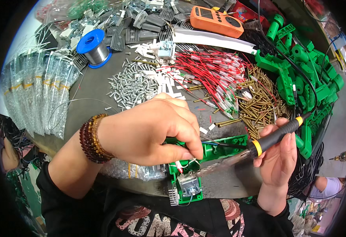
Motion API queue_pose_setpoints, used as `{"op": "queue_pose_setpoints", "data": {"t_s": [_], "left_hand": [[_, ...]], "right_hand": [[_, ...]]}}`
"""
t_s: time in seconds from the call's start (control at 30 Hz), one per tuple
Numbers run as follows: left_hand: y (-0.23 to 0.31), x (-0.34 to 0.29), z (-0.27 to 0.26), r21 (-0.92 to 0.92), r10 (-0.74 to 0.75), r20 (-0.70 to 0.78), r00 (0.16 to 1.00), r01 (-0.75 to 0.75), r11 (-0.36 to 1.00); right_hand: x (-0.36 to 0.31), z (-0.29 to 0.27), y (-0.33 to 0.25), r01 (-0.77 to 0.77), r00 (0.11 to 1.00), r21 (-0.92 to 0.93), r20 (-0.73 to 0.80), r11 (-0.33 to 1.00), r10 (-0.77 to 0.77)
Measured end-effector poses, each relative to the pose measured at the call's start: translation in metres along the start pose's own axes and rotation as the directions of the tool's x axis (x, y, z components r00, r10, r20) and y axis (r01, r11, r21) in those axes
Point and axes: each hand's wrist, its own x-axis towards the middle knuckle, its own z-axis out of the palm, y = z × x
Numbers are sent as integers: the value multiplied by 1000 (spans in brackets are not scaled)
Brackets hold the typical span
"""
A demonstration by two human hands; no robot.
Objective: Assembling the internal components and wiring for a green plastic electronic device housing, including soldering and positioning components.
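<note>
My left hand (157, 132), a beaded bracelet at its wrist, is closed with thumb and forefinger pinching a thin white wire (197, 161). Below those fingertips lies an open green plastic housing (228, 143) at the table's near edge. Inside its near end sits a shiny metal part with a screw (189, 187), and a short red-and-white lead (179, 166) is beside it. My right hand (279, 162) grips a soldering iron (277, 137) by its black handle with yellow rings. The iron's shaft slants down left toward the pinched wire; whether its tip touches anything is unclear.
Ahead lie piles of silver screws (131, 87), red wire leads (210, 71) and brass pins (260, 104). Green plastic parts (299, 71) crowd the right. Farther back are a solder spool (98, 53) and an orange multimeter (216, 23); bagged parts (38, 94) lie left.
</note>
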Motion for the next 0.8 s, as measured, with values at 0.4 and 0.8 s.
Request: {"op": "queue_pose_setpoints", "data": {"t_s": [0.4,0.8], "left_hand": [[21,11,-3,-23,-190,12,982,190,981],[19,9,14,-93,-159,-145,977,146,985]], "right_hand": [[-4,-7,8,107,994,27,29,994,-108],[-4,-5,8,125,992,3,20,992,-125]]}}
